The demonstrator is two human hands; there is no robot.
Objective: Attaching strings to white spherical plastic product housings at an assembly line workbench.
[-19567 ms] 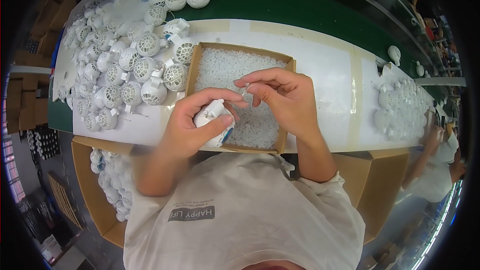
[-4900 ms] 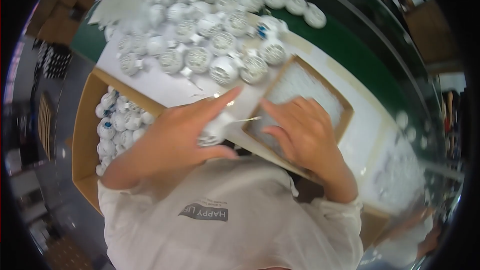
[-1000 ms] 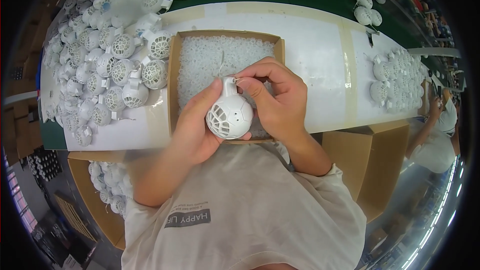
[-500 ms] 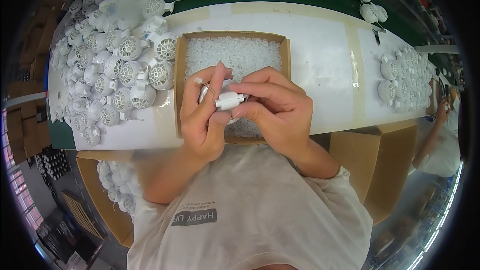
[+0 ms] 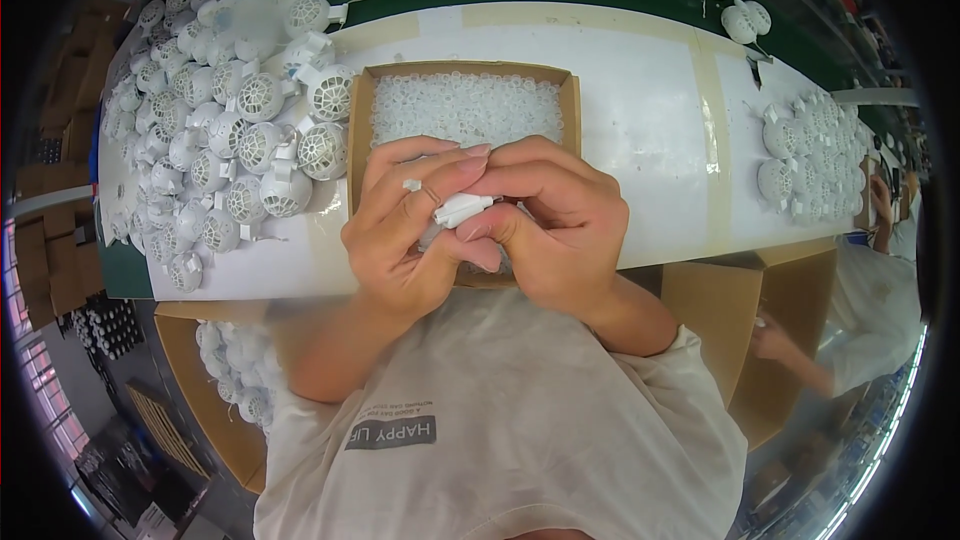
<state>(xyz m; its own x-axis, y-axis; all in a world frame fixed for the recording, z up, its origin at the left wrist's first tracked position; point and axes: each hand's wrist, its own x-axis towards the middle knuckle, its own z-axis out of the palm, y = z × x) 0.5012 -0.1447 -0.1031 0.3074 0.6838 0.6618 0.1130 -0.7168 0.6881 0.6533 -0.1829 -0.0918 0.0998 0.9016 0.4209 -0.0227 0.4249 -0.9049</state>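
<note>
Over the shallow cardboard box (image 5: 571,112), my two hands meet around a small white plastic part (image 5: 464,209) with a boxy, rounded body. My left hand (image 5: 392,232) closes on it from the left, thumb below and fingers curled over. From the other side my right hand (image 5: 575,225) pinches it between thumb and bent fingers. A thin wire with a small white connector (image 5: 412,184) sticks up by the left fingers. The fingers hide most of whatever lies beneath the part. Small clear ring-like pieces (image 5: 465,105) fill the box.
A large heap of white openwork plastic balls (image 5: 258,146) covers the table's left side. More white balls (image 5: 790,155) stand grouped at the right. Below the table edge are cardboard boxes (image 5: 710,315). A co-worker's arm (image 5: 800,360) reaches toward the right-hand box.
My left fingers have folded in over the white part, and both hands sit closer together. At the right, the co-worker's arm has swung down toward the cardboard box.
</note>
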